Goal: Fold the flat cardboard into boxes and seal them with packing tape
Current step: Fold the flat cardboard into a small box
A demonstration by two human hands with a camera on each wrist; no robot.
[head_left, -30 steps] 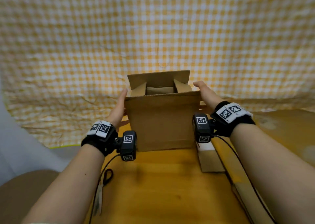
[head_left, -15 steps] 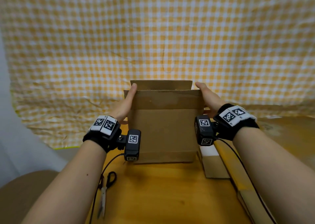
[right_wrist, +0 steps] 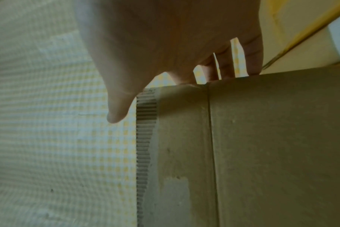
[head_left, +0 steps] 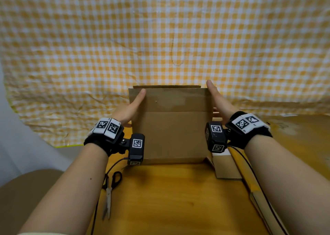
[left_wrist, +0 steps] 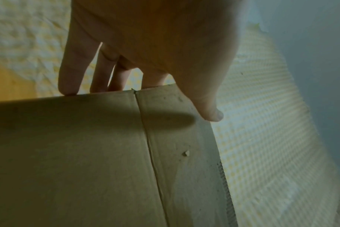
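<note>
A brown cardboard box [head_left: 171, 136] stands upright on the wooden table [head_left: 178, 199], its near top flap raised so the inside is hidden. My left hand [head_left: 131, 107] lies against the box's upper left corner, thumb on the front of the flap and straight fingers [left_wrist: 68, 73] down the left side. My right hand [head_left: 219, 100] presses flat against the upper right side, thumb [right_wrist: 118, 110] just off the flap's corrugated edge. The wrist views show the box [left_wrist: 87, 153] [right_wrist: 272, 145] close up. No tape is in view.
Scissors [head_left: 109, 190] lie on the table near my left forearm. A small box with a white top [head_left: 225, 165] sits right of the big box, and flat cardboard [head_left: 259, 199] runs along the table's right side. A yellow checked cloth [head_left: 160, 38] hangs behind.
The near top flap has come up and now hides the open top and inner flaps. Both hands have slid up to the box's top corners.
</note>
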